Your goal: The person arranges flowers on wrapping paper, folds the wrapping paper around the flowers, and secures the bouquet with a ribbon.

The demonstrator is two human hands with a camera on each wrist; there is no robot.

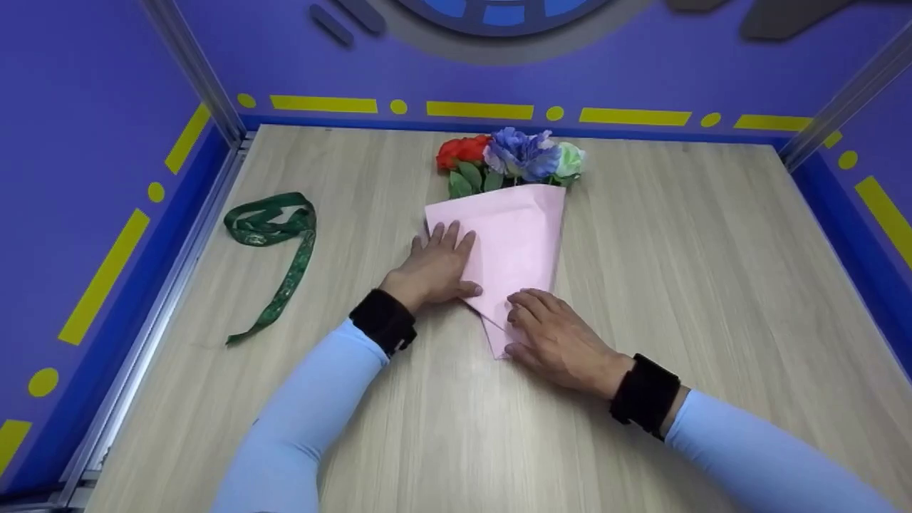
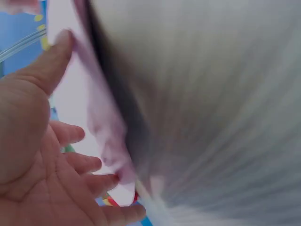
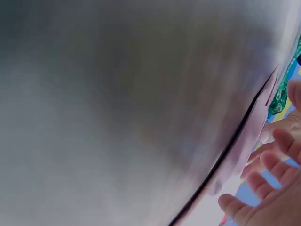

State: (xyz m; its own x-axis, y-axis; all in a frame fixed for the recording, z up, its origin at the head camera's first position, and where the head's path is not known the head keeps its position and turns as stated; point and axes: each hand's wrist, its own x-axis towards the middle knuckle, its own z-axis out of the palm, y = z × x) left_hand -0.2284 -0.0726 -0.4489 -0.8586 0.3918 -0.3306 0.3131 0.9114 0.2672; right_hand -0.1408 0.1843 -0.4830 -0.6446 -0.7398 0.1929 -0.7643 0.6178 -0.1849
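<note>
A bouquet wrapped in pink paper (image 1: 516, 235) lies on the table, its pointed lower end toward the person. Red flowers (image 1: 462, 151), a blue-purple flower (image 1: 524, 153) and a pale green flower (image 1: 570, 159) stick out at the top with green leaves. The left hand (image 1: 438, 267) rests spread on the paper's left edge, fingers fairly straight; the left wrist view shows its thumb (image 2: 59, 56) against the paper. Near the lower right edge, the right hand (image 1: 559, 338) touches the wrap with slightly bent fingers. The flower stems are hidden inside the paper.
A green patterned ribbon (image 1: 296, 274) lies loosely looped on the left of the wooden table (image 1: 684, 249). Blue panels with yellow marks (image 1: 481, 110) stand behind the table and along both sides.
</note>
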